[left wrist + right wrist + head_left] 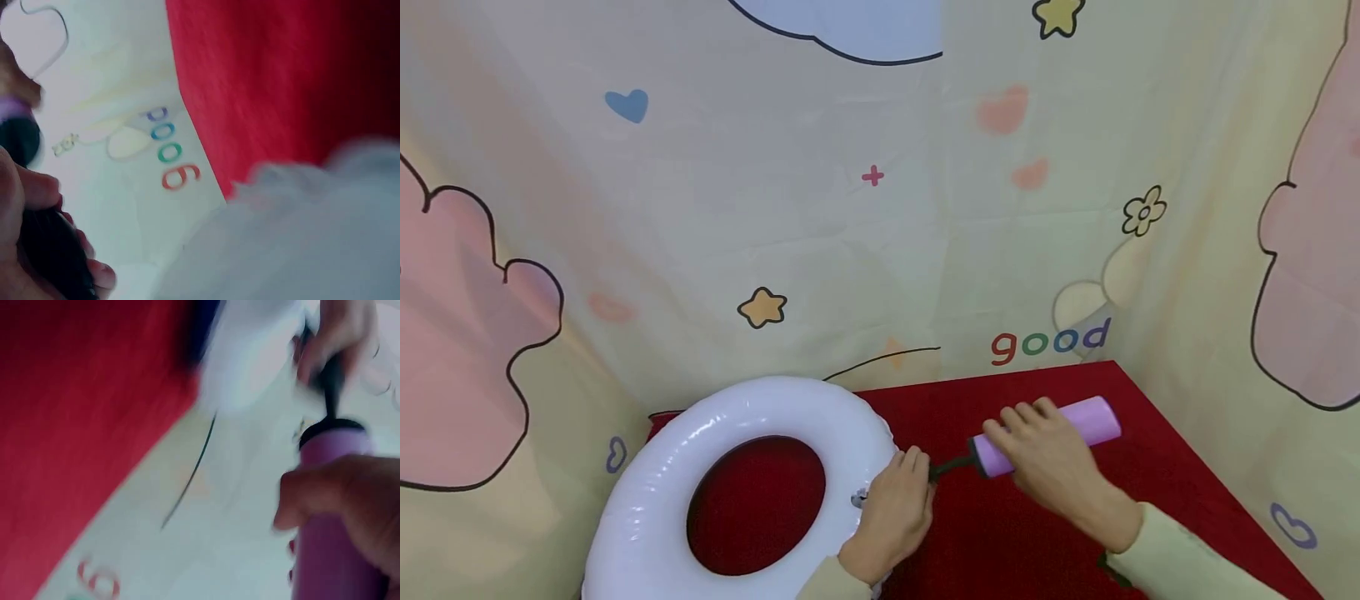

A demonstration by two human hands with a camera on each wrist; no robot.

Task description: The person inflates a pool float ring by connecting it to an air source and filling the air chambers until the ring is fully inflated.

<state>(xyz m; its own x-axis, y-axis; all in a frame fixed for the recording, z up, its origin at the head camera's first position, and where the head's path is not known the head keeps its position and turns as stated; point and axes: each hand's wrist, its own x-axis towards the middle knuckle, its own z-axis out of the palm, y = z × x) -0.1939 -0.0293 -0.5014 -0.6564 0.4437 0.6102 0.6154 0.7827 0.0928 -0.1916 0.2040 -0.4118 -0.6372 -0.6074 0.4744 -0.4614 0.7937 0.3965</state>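
A purple hand pump [1093, 419] is held at a slant in front of me, its thin black rod [953, 465] partly out of the barrel. My right hand [1060, 458] wraps round the barrel, the thumb lying across it in the right wrist view. With curled fingers my left hand [897, 504] grips the black handle [53, 250] at the rod's end. A white inflatable ring [640, 500], rounded and shiny, leans left of that hand. On its inner right side a small shiny patch [859, 498] shows, partly covered by the left hand; I cannot tell what it is.
Dark red cloth [992, 533] covers the surface under the ring and pump. Pale printed fabric [820, 217] with stars, hearts and the word "good" [1051, 340] encloses the back and both sides. A small dark object [1114, 572] peeks out beside the right sleeve.
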